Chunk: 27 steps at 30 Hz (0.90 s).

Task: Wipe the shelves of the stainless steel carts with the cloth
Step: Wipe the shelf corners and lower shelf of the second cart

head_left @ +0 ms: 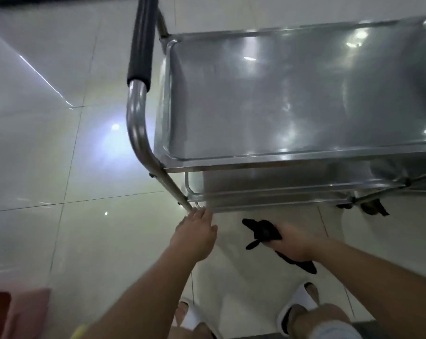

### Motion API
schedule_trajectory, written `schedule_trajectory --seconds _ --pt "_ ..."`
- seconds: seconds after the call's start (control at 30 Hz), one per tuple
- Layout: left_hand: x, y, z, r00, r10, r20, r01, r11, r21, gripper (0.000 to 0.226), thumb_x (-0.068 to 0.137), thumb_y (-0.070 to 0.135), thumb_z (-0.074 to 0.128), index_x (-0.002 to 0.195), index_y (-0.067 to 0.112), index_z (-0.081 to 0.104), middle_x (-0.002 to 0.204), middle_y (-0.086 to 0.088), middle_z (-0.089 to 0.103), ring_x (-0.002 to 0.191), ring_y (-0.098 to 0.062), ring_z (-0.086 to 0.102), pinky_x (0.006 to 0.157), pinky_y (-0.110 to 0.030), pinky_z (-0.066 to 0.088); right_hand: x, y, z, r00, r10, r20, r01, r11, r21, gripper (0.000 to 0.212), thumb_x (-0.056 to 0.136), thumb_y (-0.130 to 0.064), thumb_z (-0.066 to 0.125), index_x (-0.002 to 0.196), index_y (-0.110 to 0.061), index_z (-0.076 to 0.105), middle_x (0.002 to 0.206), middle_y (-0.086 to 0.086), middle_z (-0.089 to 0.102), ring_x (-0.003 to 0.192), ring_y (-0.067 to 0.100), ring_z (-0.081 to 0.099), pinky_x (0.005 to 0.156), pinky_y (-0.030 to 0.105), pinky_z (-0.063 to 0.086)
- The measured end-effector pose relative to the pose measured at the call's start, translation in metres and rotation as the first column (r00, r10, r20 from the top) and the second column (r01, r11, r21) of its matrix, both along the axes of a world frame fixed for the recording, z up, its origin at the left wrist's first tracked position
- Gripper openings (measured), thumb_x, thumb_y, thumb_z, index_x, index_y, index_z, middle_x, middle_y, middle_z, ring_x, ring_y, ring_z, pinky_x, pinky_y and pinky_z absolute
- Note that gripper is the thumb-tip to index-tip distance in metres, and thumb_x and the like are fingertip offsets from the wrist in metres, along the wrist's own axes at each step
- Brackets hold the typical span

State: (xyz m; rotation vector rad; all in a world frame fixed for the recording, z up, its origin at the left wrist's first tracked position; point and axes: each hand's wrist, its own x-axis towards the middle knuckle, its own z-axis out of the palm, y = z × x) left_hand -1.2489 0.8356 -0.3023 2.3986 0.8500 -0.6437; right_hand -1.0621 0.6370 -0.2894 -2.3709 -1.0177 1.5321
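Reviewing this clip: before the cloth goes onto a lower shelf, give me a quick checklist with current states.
1. Cloth in right hand: ok, grip closed round it.
2. Left hand steadying cart: ok, fingers reach the leg at the lower shelf corner.
3. Top shelf bare: ok.
4. Lower shelf bare: cannot tell, mostly hidden.
5. Cloth touching a shelf: not ok, held short of it.

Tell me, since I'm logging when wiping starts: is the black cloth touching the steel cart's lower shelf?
Apart. The head view shows the black cloth, gripped in the right hand, with pale floor visible between it and the lower shelf.
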Motion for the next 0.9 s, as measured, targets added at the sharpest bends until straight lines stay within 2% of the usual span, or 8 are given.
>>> schedule_trajectory --seconds 0.07,0.17,0.27,0.4,0.47,0.53,0.73,0.9 --pt "-0.030 0.005 0.042 0.999 0.032 -0.002 -0.032 0.999 -0.038 0.055 0.109 0.038 0.034 0.161 0.023 0.030 0.170 0.001 0.025 0.158 -0.020 0.017 0.125 -0.042 0.020 -0.032 0.007 0.044 0.997 -0.053 -0.057 0.053 0.999 0.006 0.008 0.095 -0.052 0.060 0.098 -0.044 0.063 0.070 -0.008 0.066 0.063 0.007 0.064 0.058 0.026 0.046" --pt "-0.068 0.015 0.093 0.997 0.070 -0.008 -0.071 0.996 -0.049 0.055 0.110 0.037 0.034 0.163 0.023 0.028 0.172 0.001 0.023 0.158 -0.021 0.017 0.125 -0.040 0.019 -0.070 0.025 0.101 0.991 -0.094 -0.092 0.096 0.995 0.017 0.004 0.094 -0.051 0.061 0.096 -0.051 0.065 0.079 -0.008 0.072 0.072 0.007 0.068 0.065 0.028 0.054" --pt "-0.115 0.034 0.150 0.994 0.111 -0.011 -0.111 0.992 -0.061 0.057 0.110 0.040 0.034 0.164 0.022 0.025 0.172 0.000 0.022 0.159 -0.021 0.016 0.125 -0.043 0.021 -0.111 0.055 0.160 0.989 -0.131 -0.069 0.134 0.990 0.039 0.016 0.095 -0.051 0.061 0.102 -0.038 0.068 0.084 -0.003 0.073 0.078 0.015 0.069 0.071 0.033 0.053" --pt "-0.171 0.070 0.217 0.969 0.241 0.059 -0.238 0.970 -0.058 0.055 0.110 0.042 0.034 0.161 0.023 0.031 0.169 0.000 0.029 0.154 -0.024 0.027 0.121 -0.045 0.030 -0.160 0.100 0.229 0.979 -0.176 -0.103 0.185 0.979 0.084 0.019 0.094 -0.047 0.064 0.082 -0.032 0.065 0.076 0.004 0.071 0.070 0.019 0.067 0.068 0.037 0.052" --pt "-0.195 0.086 0.244 0.950 0.298 0.087 -0.295 0.954 -0.052 0.054 0.111 0.042 0.034 0.160 0.022 0.033 0.168 0.001 0.031 0.152 -0.024 0.031 0.121 -0.044 0.032 -0.180 0.123 0.259 0.973 -0.159 -0.169 0.176 0.980 0.091 0.021 0.094 -0.042 0.064 0.088 -0.022 0.067 0.083 0.011 0.073 0.072 0.022 0.068 0.074 0.044 0.057" --pt "-0.214 0.102 0.263 0.933 0.344 0.103 -0.340 0.939 -0.052 0.054 0.111 0.042 0.033 0.161 0.021 0.033 0.167 0.001 0.031 0.151 -0.024 0.032 0.120 -0.045 0.033 -0.195 0.146 0.285 0.971 -0.113 -0.210 0.136 0.986 0.097 0.023 0.095 -0.040 0.064 0.095 -0.017 0.069 0.085 0.008 0.073 0.070 0.016 0.069 0.072 0.039 0.059" --pt "-0.228 0.157 0.295 0.892 0.424 0.155 -0.427 0.904 -0.019 0.053 0.111 0.042 0.032 0.160 0.022 0.034 0.166 0.002 0.034 0.148 -0.025 0.036 0.118 -0.044 0.035 -0.211 0.220 0.319 0.936 -0.149 -0.320 0.209 0.964 0.163 0.027 0.093 -0.042 0.067 0.107 -0.019 0.069 0.100 0.009 0.076 0.096 0.029 0.074 0.090 0.048 0.059" --pt "-0.227 0.217 0.315 0.883 0.436 0.173 -0.452 0.889 0.069 0.053 0.111 0.045 0.032 0.160 0.025 0.033 0.167 0.004 0.032 0.150 -0.022 0.034 0.118 -0.043 0.035 -0.203 0.303 0.324 0.888 -0.221 -0.402 0.327 0.919 0.218 0.023 0.096 -0.035 0.068 0.111 -0.017 0.069 0.094 0.009 0.078 0.088 0.029 0.076 0.087 0.050 0.061"
